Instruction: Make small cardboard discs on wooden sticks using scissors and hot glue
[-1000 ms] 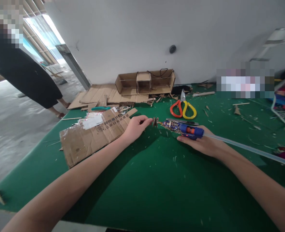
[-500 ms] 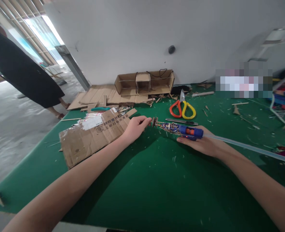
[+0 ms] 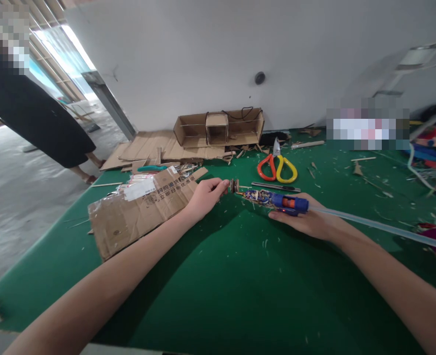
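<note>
My right hand (image 3: 308, 219) is wrapped round a blue hot glue gun (image 3: 277, 199), its nozzle pointing left. A long clear glue stick (image 3: 373, 226) runs out of its back end over my forearm. Between the fingertips of my left hand (image 3: 209, 194) is pinched a small brown cardboard piece (image 3: 234, 186). The glue gun's tip is right by this piece; whether they touch I cannot tell. Just behind the glue gun lies a utility knife (image 3: 276, 187). Scissors (image 3: 277, 165) with one red and one yellow handle rest farther back.
A printed cardboard sheet (image 3: 144, 212) lies beside my left forearm. Against the wall stands an open cardboard box (image 3: 218, 129) with compartments. Scraps litter the green table (image 3: 218, 296). At the far left a person in dark clothing (image 3: 29, 113) stands on the floor.
The glue gun's tip has shifted slightly down relative to the small cardboard piece. Both hands keep their hold. The whole view has moved a little.
</note>
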`<state>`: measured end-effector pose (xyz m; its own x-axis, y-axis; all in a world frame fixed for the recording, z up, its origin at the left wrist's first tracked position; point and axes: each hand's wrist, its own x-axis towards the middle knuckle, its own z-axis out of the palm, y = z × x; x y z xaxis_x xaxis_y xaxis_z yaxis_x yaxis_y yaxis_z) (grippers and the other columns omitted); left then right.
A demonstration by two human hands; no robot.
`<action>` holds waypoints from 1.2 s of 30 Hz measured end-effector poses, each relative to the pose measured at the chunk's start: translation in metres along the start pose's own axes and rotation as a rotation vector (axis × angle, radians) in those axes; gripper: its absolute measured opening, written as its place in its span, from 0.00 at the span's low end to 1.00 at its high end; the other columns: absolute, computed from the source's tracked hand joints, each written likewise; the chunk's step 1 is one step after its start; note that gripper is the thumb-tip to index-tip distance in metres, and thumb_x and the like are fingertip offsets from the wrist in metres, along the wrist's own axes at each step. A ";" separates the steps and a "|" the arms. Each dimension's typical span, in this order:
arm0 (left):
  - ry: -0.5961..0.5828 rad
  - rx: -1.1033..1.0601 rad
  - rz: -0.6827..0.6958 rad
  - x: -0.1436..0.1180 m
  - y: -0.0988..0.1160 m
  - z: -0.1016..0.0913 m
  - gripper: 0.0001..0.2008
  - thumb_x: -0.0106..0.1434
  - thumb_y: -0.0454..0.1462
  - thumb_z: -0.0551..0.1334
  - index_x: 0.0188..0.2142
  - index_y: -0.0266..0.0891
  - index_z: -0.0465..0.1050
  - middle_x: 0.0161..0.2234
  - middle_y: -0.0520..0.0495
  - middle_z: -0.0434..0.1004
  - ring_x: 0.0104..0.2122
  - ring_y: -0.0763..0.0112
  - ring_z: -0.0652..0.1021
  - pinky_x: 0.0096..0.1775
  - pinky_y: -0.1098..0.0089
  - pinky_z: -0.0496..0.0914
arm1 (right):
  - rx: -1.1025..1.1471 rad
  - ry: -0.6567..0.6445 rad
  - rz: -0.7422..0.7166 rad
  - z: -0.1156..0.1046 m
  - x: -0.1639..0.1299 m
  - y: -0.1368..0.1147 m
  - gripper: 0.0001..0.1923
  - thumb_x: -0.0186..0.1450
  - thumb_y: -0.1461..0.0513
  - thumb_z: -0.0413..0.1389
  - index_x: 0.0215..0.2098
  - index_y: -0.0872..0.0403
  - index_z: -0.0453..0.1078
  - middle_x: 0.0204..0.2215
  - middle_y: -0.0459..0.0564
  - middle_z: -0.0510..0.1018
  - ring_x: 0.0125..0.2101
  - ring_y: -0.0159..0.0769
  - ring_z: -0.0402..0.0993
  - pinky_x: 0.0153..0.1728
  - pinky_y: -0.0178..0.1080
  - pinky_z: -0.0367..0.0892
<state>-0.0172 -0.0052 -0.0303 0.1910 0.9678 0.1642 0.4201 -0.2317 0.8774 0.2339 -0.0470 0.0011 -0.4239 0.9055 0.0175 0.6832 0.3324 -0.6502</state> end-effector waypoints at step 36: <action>0.038 0.172 0.098 -0.005 0.006 -0.002 0.21 0.60 0.50 0.56 0.19 0.37 0.65 0.18 0.53 0.61 0.21 0.76 0.62 0.23 0.72 0.54 | -0.007 0.093 0.001 0.000 0.002 -0.002 0.16 0.59 0.51 0.55 0.41 0.48 0.73 0.21 0.49 0.76 0.26 0.46 0.75 0.26 0.44 0.69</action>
<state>-0.0173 -0.0112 -0.0249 0.2059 0.9420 0.2651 0.5474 -0.3354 0.7667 0.2316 -0.0460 0.0023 -0.3664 0.9263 0.0875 0.6877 0.3329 -0.6452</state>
